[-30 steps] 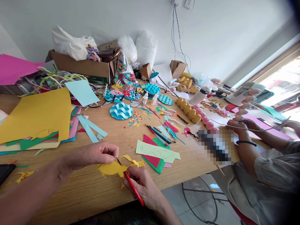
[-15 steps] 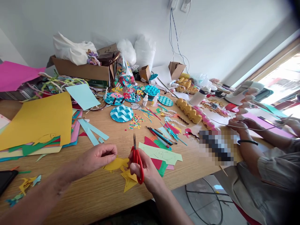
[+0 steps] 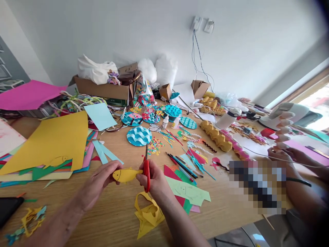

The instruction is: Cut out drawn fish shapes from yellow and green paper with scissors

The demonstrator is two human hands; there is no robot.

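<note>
A cut-out yellow paper fish [image 3: 126,175] with a drawn eye and mouth is stretched between my two hands above the table. My left hand [image 3: 106,174] is closed on its head end. Red-handled scissors [image 3: 146,174] sit in my right hand [image 3: 156,178], blades pointing away from me. The fingertips of that hand also meet the fish's tail. Below lies a curled yellow paper offcut [image 3: 149,219]. Right of my hands, a pale green paper strip with a pencilled fish [image 3: 189,190] rests over red and green paper pieces.
Yellow card [image 3: 48,137] tops a stack of coloured paper at left. A blue wavy disc [image 3: 139,136], confetti, glue bottles [image 3: 165,121] and pencils [image 3: 181,167] occupy the middle. Boxes [image 3: 102,90] line the wall. Another person's hands [image 3: 282,156] are at work on the right.
The fish has been lifted from the table and is now gripped at both ends. The yellow offcut stays on the tabletop. My view has shifted slightly to the left and up.
</note>
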